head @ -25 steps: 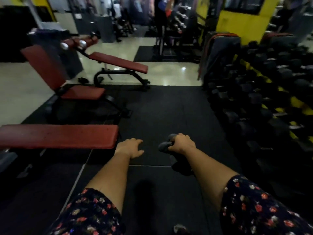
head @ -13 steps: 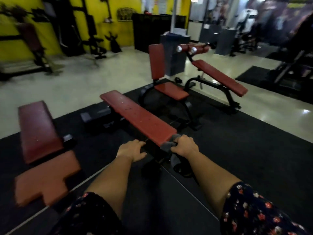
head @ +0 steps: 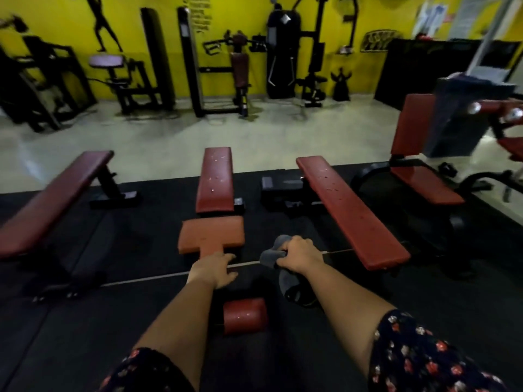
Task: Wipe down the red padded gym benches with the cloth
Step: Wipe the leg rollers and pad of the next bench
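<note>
**Desk:** What is the person wearing?

**Photographer:** Short sleeves in a dark, near-black fabric printed with small flowers in red, pink and white. The left sleeve (head: 147, 374) sits at the bottom edge, left of centre. The right sleeve (head: 424, 360) fills the lower right corner.

**Desk:** And below the hems?

**Photographer:** The left forearm (head: 181, 318) and right forearm (head: 348, 304) are bare from hem to wrist. The left hand (head: 215, 268) and right hand (head: 300, 257), mid-frame, are bare too.

**Desk:** Do the sleeves differ?

**Photographer:** The right sleeve's red blooms read clearly. The left sleeve lies in shadow and its print is dim.
</note>
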`<action>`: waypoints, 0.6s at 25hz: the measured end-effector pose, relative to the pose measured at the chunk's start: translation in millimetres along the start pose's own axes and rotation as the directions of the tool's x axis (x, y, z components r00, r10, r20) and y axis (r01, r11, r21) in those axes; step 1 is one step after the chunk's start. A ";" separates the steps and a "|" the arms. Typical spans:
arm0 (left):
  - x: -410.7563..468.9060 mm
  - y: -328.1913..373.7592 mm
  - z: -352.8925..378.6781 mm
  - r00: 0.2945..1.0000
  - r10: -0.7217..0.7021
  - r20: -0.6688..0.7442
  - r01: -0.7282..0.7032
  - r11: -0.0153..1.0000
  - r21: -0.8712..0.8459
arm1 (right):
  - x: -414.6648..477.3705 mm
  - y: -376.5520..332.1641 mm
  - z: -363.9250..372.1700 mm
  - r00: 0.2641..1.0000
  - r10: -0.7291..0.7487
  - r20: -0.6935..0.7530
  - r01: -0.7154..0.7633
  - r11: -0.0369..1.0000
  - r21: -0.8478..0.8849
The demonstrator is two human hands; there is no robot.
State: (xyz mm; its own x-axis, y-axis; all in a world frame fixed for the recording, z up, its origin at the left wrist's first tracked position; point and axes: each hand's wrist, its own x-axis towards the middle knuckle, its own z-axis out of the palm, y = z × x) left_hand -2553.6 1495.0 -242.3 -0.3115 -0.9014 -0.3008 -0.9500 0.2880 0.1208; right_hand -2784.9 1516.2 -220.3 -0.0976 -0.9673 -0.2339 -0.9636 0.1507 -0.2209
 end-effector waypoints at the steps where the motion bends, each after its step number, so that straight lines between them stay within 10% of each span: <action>1: -12.3 -14.1 2.7 1.000 -0.020 0.001 0.020 1.000 -0.003 | -2.7 -17.9 5.2 1.000 -0.024 0.006 0.024 1.000 0.002; 15: -128.5 -120.7 72.1 0.977 -0.193 0.095 0.198 0.979 -0.045 | -75.5 -135.3 89.0 0.990 -0.063 0.127 0.071 0.995 -0.064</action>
State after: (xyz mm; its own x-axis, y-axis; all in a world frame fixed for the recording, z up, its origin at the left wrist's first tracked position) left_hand -2400.5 1599.4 -286.4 -0.1231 -0.9052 -0.4069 -0.9908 0.0891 0.1015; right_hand -2625.0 1587.0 -257.0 -0.0044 -0.9412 -0.3378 -0.9820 0.0679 -0.1763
